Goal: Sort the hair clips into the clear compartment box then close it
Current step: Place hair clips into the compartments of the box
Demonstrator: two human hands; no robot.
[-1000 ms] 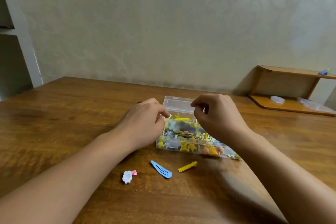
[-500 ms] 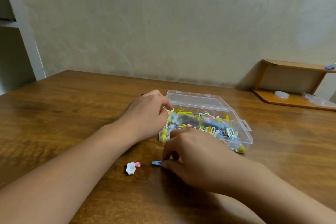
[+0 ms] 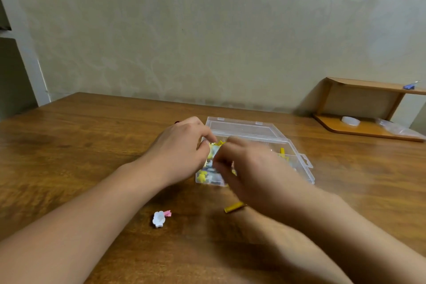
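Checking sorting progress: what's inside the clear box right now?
The clear box holds mixed small clips, mostly yellow, some bluish. The right hand and left hand cover its middle, hiding the rest.

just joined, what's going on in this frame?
A person is sorting hair clips into a clear compartment box, whose lid lies open. The left hand rests at the box's left edge; the blurred right hand is over the compartments, its grip unclear. A yellow clip and a white flower clip lie on the table, unsorted.
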